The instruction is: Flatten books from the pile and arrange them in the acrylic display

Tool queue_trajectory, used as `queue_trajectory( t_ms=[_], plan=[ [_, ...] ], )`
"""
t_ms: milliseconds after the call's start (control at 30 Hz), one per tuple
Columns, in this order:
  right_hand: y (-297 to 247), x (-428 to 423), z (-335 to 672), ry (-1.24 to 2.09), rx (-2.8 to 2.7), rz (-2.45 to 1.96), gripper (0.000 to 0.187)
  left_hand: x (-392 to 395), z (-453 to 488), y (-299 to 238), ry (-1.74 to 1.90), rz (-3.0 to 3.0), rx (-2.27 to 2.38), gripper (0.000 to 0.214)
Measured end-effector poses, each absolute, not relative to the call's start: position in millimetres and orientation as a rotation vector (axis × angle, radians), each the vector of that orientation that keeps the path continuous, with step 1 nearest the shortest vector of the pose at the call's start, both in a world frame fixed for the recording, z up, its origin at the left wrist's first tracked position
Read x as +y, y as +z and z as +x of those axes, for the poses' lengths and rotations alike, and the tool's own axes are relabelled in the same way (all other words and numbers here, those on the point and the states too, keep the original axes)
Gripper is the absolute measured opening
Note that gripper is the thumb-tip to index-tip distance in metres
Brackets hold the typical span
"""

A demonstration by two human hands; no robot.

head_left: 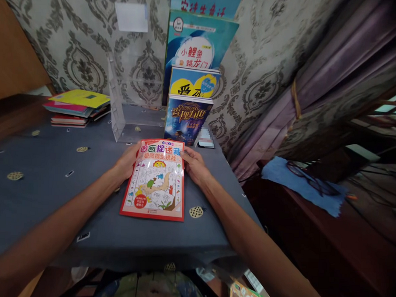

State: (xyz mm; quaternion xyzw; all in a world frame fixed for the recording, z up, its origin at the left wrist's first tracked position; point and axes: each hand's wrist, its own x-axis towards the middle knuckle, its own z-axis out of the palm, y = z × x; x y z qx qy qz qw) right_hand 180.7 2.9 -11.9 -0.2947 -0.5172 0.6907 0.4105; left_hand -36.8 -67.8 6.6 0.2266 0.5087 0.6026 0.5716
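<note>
A red-bordered children's picture book (155,181) lies flat on the grey tablecloth (45,190) in front of me. My left hand (128,160) grips its upper left edge, thumb on the cover. My right hand (193,165) holds the upper right edge, fingers curled onto the cover. Just beyond the book, three more books stand in a stepped clear acrylic rack (120,119): a dark blue one (187,118) at the front, a yellow and blue one (193,81) behind it, and a tall teal one (197,43) at the back.
A stack of flat books (77,106) with a yellow one on top lies at the table's back left. Patterned wallpaper is behind. A purple curtain (319,79) hangs at right, above a dark wooden surface with a blue cloth (301,183). The table's front edge runs near my forearms.
</note>
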Motion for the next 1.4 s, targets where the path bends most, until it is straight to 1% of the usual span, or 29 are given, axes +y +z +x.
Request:
queue_trajectory(
  t_ms=[267, 400, 533, 633, 733, 833, 933, 1000, 1067, 1133, 1233, 1300, 1400],
  plan=[
    [-13, 3, 180, 1.728, -1.302, -0.767, 0.038, -73, -38, 8, 1.424, 0.611, 1.197, 0.008],
    [-13, 3, 179, 1.732, -1.285, -0.757, 0.042, -77, -36, 10, 1.402, 0.647, 1.258, 0.02],
    [-15, 3, 178, 1.703, -1.274, -0.747, 0.045, -78, -34, 12, 1.397, 0.648, 1.313, 0.028],
    [-19, 8, 178, 1.63, -1.267, -0.763, 0.057, -76, -33, 11, 1.423, 0.646, 1.336, 0.036],
    [-22, 15, 181, 1.449, -1.321, -0.796, 0.067, -74, -34, 8, 1.427, 0.711, 1.383, 0.041],
    [-21, 17, 187, 1.155, -1.573, -0.914, 0.064, -75, -39, 7, 1.373, 0.967, 1.503, 0.045],
    [-13, 9, 193, 0.717, -1.911, -1.088, 0.058, -80, -46, 7, 1.231, 1.48, 1.867, 0.044],
    [-5, -1, 192, 0.418, -2.098, -1.144, 0.049, -83, -47, 7, 1.036, 1.833, 2.114, 0.037],
    [2, -13, 183, 0.246, -2.263, -1.088, 0.039, -85, -45, 6, 0.835, 2.071, 2.183, 0.028],
    [5, -25, 169, 0.234, -2.434, -0.917, 0.035, -86, -41, 3, 0.704, 2.187, 2.136, 0.027],
    [2, -37, 148, 0.296, -2.615, -0.666, 0.036, -87, -37, 0, 0.585, 2.253, 2.089, 0.031],
    [-3, -37, 143, 0.322, -2.656, -0.631, 0.036, -87, -36, 1, 0.513, 2.28, 2.097, 0.031],
    [-10, -22, 156, 0.381, -2.614, -0.758, 0.037, -88, -35, 3, 0.429, 2.304, 2.122, 0.033]
  ],
)
